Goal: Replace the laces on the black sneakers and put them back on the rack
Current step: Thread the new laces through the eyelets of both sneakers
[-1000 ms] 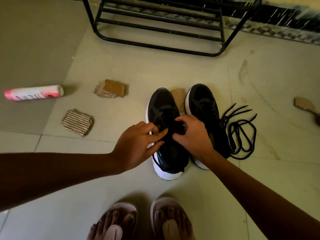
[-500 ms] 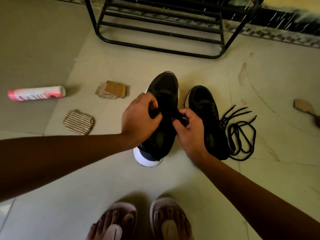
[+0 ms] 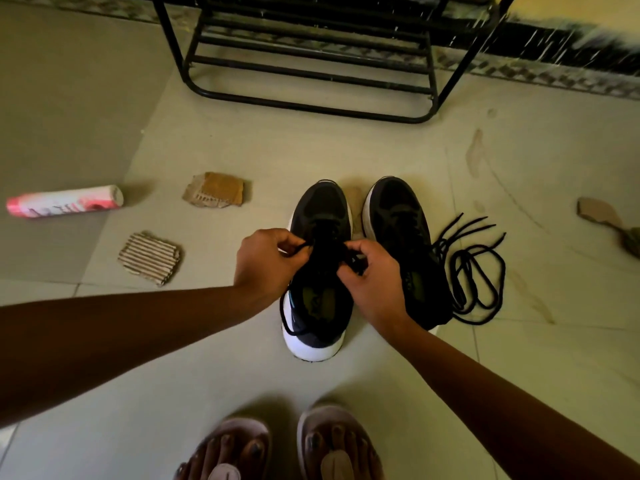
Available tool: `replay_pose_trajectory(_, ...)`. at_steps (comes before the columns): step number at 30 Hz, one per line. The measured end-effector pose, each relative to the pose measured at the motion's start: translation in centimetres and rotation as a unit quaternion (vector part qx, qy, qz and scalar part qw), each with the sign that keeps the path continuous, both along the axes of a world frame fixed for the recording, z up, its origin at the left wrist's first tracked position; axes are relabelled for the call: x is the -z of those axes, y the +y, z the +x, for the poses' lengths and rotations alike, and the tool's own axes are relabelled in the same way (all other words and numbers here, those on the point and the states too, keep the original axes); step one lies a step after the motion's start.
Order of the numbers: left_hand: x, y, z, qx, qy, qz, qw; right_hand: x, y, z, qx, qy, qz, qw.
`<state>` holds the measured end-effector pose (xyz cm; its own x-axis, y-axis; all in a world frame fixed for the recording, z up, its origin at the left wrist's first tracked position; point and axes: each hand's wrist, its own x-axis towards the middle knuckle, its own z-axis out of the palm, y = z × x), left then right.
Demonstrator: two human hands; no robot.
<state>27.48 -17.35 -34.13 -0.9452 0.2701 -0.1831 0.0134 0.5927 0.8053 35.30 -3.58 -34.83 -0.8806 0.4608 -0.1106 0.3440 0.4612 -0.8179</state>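
Above the left sneaker (image 3: 317, 271), both hands' fingers (image 3: 356, 249) pinch its black lace (image 3: 301, 249) between them.

Pink spray can (image 3: 65, 201) and cardboard scraps (image 3: 149, 257) on tiled floor (image 3: 346, 150).

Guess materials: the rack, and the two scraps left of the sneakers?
Rack: likely painted metal tube, black with a slight sheen and bent round corners.
Near scrap: corrugated cardboard, ridged fluting exposed.
Far scrap: cardboard too, smooth brown liner with a torn, fluted edge.
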Motion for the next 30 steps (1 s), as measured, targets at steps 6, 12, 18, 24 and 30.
replay_pose_trajectory(6, 0.0, 0.4, 0.1, -0.030, -0.044, -0.005, 0.999, -1.1, 0.3, -0.8, -0.013, -0.025, -0.001, 1.000)
replay_pose_trajectory(12, 0.0, 0.2, 0.3, -0.028, -0.053, 0.015, 0.998, -2.9, 1.5, -1.7, 0.044, 0.076, -0.024, 0.996)
replay_pose_trajectory(18, -0.1, 0.4, 0.5, -0.044, -0.083, 0.040, 0.995, -3.1, 2.0, -2.3, 0.004, 0.064, -0.046, 0.997)
replay_pose_trajectory(24, -0.2, 0.3, 0.6, -0.071, -0.111, 0.064, 0.989, -2.0, 0.7, -1.6, -0.070, 0.005, -0.023, 0.997)
replay_pose_trajectory(30, -0.3, 0.0, 0.9, -0.066, -0.166, 0.138, 0.974, -1.6, 0.0, -1.5, -0.073, 0.006, 0.020, 0.997)
